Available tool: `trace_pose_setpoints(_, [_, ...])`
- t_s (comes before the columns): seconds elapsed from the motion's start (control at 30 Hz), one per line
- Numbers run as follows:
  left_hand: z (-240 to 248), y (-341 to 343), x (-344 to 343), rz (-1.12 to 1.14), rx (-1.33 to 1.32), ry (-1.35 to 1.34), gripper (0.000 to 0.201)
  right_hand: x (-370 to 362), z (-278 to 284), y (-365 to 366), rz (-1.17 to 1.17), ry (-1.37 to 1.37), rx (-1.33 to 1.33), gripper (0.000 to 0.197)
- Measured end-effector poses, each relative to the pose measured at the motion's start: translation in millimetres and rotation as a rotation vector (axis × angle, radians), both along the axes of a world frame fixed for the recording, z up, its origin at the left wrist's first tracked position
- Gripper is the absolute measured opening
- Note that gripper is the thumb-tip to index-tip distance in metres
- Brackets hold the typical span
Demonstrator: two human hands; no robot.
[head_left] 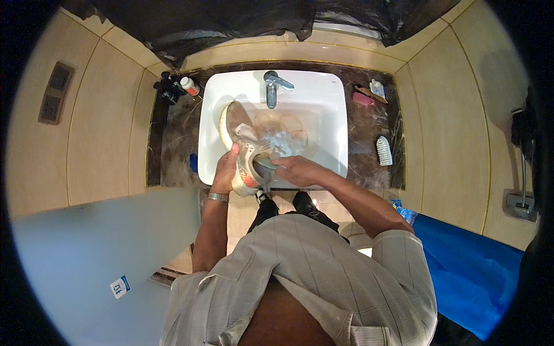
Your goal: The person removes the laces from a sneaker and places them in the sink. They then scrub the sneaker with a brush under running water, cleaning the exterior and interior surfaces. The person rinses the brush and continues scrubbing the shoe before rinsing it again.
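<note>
Head view: a shoe (247,147), reaching over the front edge of the sink (341,141), is clasped by the left hand (225,170); at its opening a greenish tool (265,162) is pinched by the right hand (299,171). Firm bracing is advised.

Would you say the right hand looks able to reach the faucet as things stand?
Probably yes: only the open sink seems to lie between the right hand and the faucet, with the shoe just left. The hand is occupied, though, holding a greenish item at the shoe's opening.
</note>
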State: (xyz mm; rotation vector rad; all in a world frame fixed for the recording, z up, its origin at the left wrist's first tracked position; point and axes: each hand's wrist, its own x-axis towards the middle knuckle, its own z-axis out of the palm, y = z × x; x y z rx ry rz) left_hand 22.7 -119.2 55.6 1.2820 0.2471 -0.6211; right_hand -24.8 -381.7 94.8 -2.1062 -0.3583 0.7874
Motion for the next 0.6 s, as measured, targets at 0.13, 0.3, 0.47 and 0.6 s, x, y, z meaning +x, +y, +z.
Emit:
trace_pose_setpoints(0.13, [-13.1,-3.8,4.0,0.064,-0.151,0.041,0.067,-1.4,23.1,-21.5,-0.174,0.487,0.215,0.037])
trace_pose_setpoints(0.3, [20.2,-13.2,3.9,0.061,-0.248,0.125,0.068,-7.3,28.8,-17.6,-0.326,0.66,0.429,0.03])
trace_pose_setpoints(0.47, [33.5,-26.5,0.5,-0.017,-0.223,0.1,0.073,6.0,22.8,1.4,-0.199,0.201,0.159,0.028])
trace_pose_setpoints(0.6, [12.1,-38.6,-10.7,-0.179,0.098,0.052,0.081,16.4,5.9,27.0,-0.427,0.041,0.281,0.032])
